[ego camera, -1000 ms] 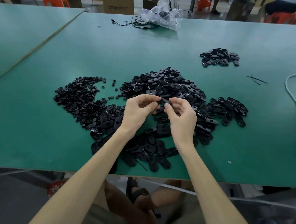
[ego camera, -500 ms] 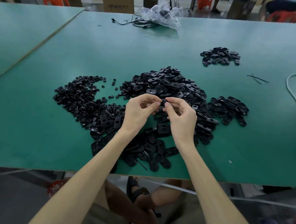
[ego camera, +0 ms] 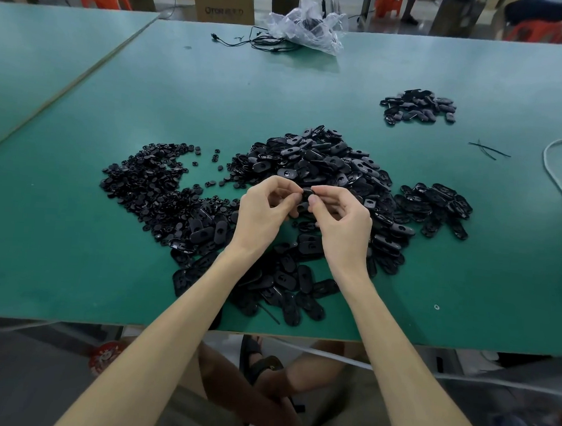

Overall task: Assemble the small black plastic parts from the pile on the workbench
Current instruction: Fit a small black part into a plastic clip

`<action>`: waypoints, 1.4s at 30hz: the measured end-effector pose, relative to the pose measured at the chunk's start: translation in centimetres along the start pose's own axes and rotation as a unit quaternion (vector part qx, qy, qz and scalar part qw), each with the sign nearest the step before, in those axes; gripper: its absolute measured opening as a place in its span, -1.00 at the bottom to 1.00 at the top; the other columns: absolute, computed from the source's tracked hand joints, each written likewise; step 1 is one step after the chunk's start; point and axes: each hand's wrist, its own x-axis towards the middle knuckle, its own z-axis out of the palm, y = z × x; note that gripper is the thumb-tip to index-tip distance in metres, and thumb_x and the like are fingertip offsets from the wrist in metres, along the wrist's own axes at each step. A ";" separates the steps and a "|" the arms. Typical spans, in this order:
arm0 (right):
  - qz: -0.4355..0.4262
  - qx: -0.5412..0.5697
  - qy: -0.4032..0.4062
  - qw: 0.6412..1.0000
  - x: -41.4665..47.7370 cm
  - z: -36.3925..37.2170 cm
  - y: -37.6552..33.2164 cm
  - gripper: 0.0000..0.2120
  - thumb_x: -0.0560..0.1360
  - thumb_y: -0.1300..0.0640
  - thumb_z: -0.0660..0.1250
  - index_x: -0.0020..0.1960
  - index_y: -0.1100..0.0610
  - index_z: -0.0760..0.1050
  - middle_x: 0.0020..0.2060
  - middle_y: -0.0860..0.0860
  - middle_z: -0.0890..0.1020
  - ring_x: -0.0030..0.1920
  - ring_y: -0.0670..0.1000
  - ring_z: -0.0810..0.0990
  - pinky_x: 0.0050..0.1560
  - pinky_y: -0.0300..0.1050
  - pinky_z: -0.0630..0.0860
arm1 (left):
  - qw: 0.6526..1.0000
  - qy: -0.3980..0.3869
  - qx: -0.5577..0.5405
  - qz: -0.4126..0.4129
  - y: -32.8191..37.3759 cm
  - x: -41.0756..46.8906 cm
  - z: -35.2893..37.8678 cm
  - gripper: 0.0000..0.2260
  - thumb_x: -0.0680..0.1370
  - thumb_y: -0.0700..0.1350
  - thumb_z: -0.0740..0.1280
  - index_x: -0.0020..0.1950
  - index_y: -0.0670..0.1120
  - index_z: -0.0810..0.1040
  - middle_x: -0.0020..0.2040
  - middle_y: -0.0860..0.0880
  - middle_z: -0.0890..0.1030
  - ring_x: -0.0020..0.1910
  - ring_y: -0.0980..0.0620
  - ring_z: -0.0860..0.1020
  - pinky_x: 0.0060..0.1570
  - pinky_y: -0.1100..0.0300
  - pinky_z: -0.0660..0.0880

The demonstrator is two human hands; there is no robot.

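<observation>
Two hands meet above the green workbench (ego camera: 72,231), left hand (ego camera: 261,211) and right hand (ego camera: 342,222) both pinch one small black part (ego camera: 307,193) with curled fingertips, just over the big pile of black parts (ego camera: 326,169), smaller heap (ego camera: 418,106) well apart

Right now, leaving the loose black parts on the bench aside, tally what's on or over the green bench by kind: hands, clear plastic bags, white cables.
Hands: 2, the left hand and the right hand, both pinching a small black part
Clear plastic bag: 1
White cable: 1
Total: 4
</observation>
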 end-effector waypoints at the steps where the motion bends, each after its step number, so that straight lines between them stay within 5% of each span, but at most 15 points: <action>1: 0.002 -0.001 0.001 1.000 0.0 0.0 0.0 -0.89 0.59 0.20 0.46 0.08 0.05 0.70 -0.11 -0.07 0.75 -0.04 -0.08 0.73 0.01 -0.05 0.69 | 1.000 -0.001 0.001 -0.001 0.0 0.0 0.0 -0.96 0.60 -0.24 0.44 0.03 -0.13 0.65 -0.15 -0.08 0.71 -0.20 -0.08 0.69 -0.10 0.00 0.66; 12: -0.001 -0.023 -0.014 1.000 0.0 -0.1 0.2 -0.86 0.60 0.19 0.44 0.12 0.05 0.73 -0.01 -0.04 0.74 -0.02 -0.09 0.72 0.09 0.06 0.68 | 1.000 0.008 0.003 -0.010 -0.1 0.0 0.1 -0.86 0.57 -0.24 0.48 0.05 -0.16 0.54 -0.14 -0.03 0.67 -0.28 0.10 0.63 -0.17 0.22 0.62; 22: 0.001 -0.012 -0.018 1.000 -0.1 -0.1 0.1 -0.86 0.60 0.23 0.45 0.11 0.09 0.72 -0.13 -0.11 0.76 -0.13 -0.12 0.74 0.00 -0.11 0.68 | 1.000 0.016 -0.004 -0.019 0.0 -0.2 -0.1 -0.86 0.56 -0.22 0.50 0.02 -0.11 0.56 -0.12 -0.04 0.66 -0.19 0.14 0.62 -0.18 0.27 0.58; 28: 0.008 0.001 -0.013 1.000 0.0 -0.1 0.2 -0.86 0.60 0.22 0.43 0.08 0.03 0.70 -0.16 -0.11 0.75 -0.18 -0.09 0.72 -0.02 -0.07 0.66 | 0.999 0.028 0.024 -0.006 0.1 0.0 -0.3 -0.81 0.55 -0.14 0.52 0.09 -0.14 0.59 -0.03 -0.08 0.66 -0.07 -0.04 0.62 -0.03 0.10 0.60; 33: 0.012 0.019 -0.008 1.000 0.1 -0.1 0.3 -0.87 0.62 0.21 0.42 0.11 0.05 0.68 -0.13 -0.07 0.75 -0.17 -0.08 0.72 -0.05 -0.10 0.63 | 1.000 -0.008 0.008 -0.008 0.5 -0.1 -0.2 -0.81 0.61 -0.13 0.45 0.19 -0.16 0.64 0.02 -0.02 0.71 -0.06 0.03 0.70 0.05 -0.03 0.65; 42: -0.006 -0.038 -0.036 0.999 -0.1 0.0 0.0 -0.91 0.53 0.12 0.55 0.01 0.08 0.67 -0.14 -0.09 0.73 -0.09 -0.10 0.69 0.05 -0.11 0.63 | 0.995 0.024 -0.100 -0.010 0.5 0.1 -0.5 -0.87 0.57 -0.20 0.49 0.10 -0.16 0.68 -0.13 0.05 0.73 -0.16 0.18 0.68 -0.17 0.37 0.56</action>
